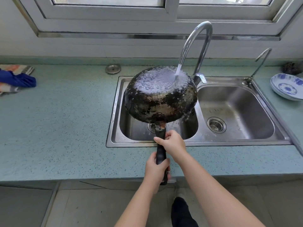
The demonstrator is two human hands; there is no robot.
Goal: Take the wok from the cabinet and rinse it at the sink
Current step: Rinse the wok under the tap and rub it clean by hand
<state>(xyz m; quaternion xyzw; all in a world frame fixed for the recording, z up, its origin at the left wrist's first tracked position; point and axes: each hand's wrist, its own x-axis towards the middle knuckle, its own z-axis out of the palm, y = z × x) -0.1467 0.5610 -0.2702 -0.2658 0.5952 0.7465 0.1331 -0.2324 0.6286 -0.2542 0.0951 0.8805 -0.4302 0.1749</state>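
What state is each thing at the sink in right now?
Wok: upside down, tilted, held over the left basin, wet.
Tap: running onto the wok's underside.
Small tap: no water showing.
Left hand: gripping the handle's end.
Right hand: gripping the handle nearer the wok.
Right basin: empty, strainer in the drain.
Plates: stacked on the counter.
Cloth: crumpled on the counter.

Wok fills left basin; right basin clear.

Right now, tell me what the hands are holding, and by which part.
Both hold the wok by its black handle: right hand nearer the pan, left hand at the handle's end. It is bottom-up under the running tap.
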